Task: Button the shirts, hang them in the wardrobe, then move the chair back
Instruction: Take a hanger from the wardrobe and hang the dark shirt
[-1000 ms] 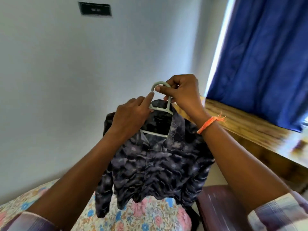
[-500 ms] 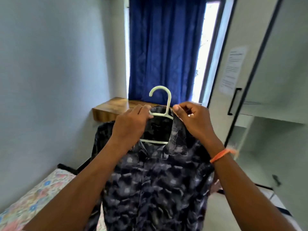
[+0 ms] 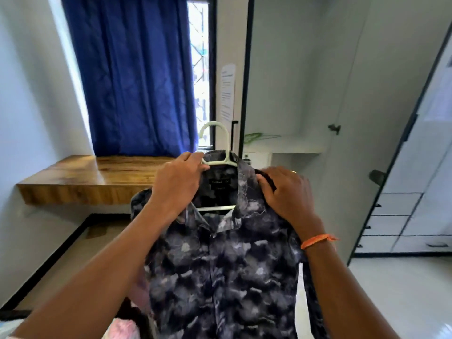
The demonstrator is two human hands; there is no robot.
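A dark shirt with a grey cloud pattern hangs buttoned on a pale green plastic hanger, held up in front of me. My left hand grips the hanger's left shoulder and the collar beside it. My right hand grips the shirt's right shoulder, its fingers curled over the cloth. The hanger's hook stands free above both hands. Behind the shirt the wardrobe stands open, pale inside, with a shelf at about hook height.
A wooden wall desk juts out at the left under a blue curtain. A green wire hanger lies on the wardrobe shelf. The wardrobe door stands open at right, with drawers below. Pale floor lies at lower right.
My view has swung right from the wall and bed to the wardrobe. My right hand left the hanger's hook and moved down onto the shirt's right shoulder.
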